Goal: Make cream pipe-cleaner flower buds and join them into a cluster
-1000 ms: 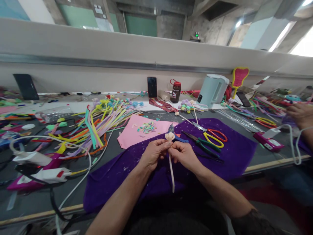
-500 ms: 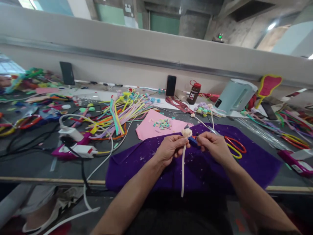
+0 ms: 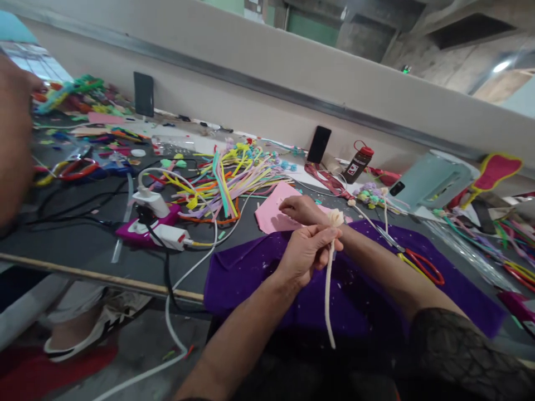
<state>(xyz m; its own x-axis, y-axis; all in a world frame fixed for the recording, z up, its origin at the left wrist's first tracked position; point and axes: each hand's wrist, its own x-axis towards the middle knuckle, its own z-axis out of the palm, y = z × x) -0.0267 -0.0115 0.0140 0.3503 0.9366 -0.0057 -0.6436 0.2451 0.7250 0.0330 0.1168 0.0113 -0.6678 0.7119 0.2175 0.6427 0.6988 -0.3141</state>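
Note:
My left hand (image 3: 307, 250) pinches a cream pipe-cleaner flower (image 3: 335, 217) just below its bloom. The flower's fuzzy stem (image 3: 329, 301) hangs down over the purple cloth (image 3: 246, 267). Beyond it, my right hand (image 3: 305, 210) reaches across to the left, over the pink sheet (image 3: 271, 209). Its fingers are bent and drawn together; whatever is between them is hidden. My right hand and forearm cover most of the small cut pieces on that sheet. Scissors (image 3: 424, 266) with red and yellow handles lie on the cloth, right of my forearm.
Bundled pipe cleaners (image 3: 234, 189) lie behind the pink sheet. A magenta power strip (image 3: 137, 231) with plugs and trailing cables sits left. A phone (image 3: 319, 145), a bottle (image 3: 359, 164) and a pale blue box-like object (image 3: 443, 181) stand behind. Another person's arm (image 3: 14, 145) enters at far left.
My right hand has left the flower and moved left over the pink sheet. The blue object between my hands no longer shows. The view has tilted, and another person's arm has come in at left.

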